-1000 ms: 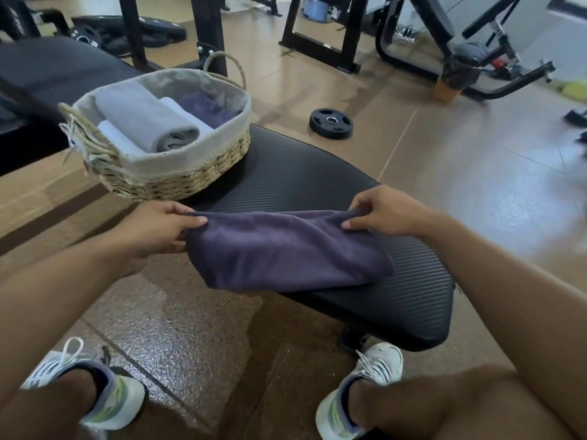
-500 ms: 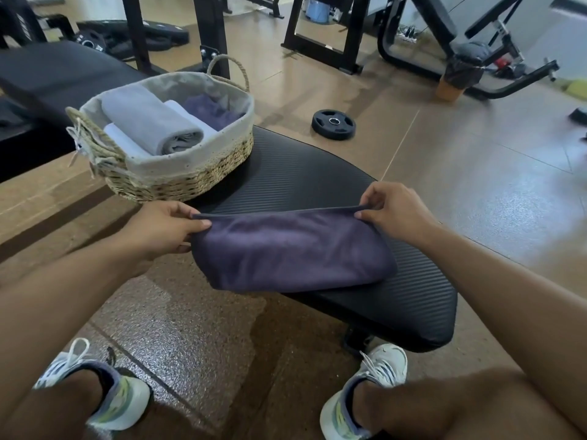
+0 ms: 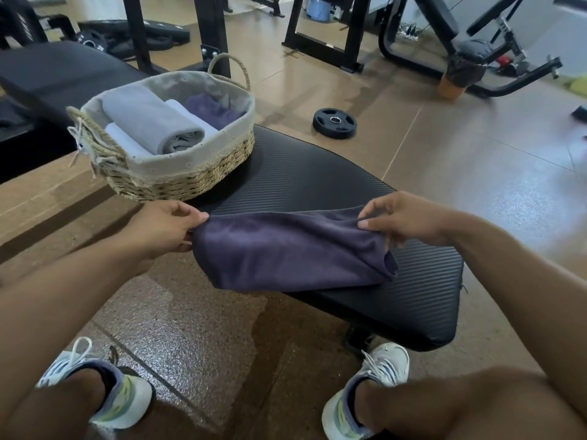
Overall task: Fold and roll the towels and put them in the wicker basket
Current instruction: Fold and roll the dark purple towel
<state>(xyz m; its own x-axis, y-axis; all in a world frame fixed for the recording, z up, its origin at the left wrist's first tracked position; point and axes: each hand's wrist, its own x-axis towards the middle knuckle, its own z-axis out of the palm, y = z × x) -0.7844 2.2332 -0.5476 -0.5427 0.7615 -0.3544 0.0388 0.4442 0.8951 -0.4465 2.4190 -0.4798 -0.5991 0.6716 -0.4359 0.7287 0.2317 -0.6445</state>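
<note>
A dark purple towel (image 3: 286, 249) lies across a black bench pad (image 3: 413, 281) ribbed with fine diagonal lines. The wicker basket (image 3: 178, 182) is straw-tan, woven in bands, with a pale grey fabric liner speckled with small dark dots. Inside sit a grey rolled towel (image 3: 149, 120), a white towel (image 3: 185, 109) and another purple towel (image 3: 212, 109). The floor (image 3: 444, 147) is brown, with a glossy speckled patch nearer the feet. The shoes (image 3: 381, 373) are white with yellow-green soles and dark blue collars. A black weight plate (image 3: 334, 123) has a silver centre.
</note>
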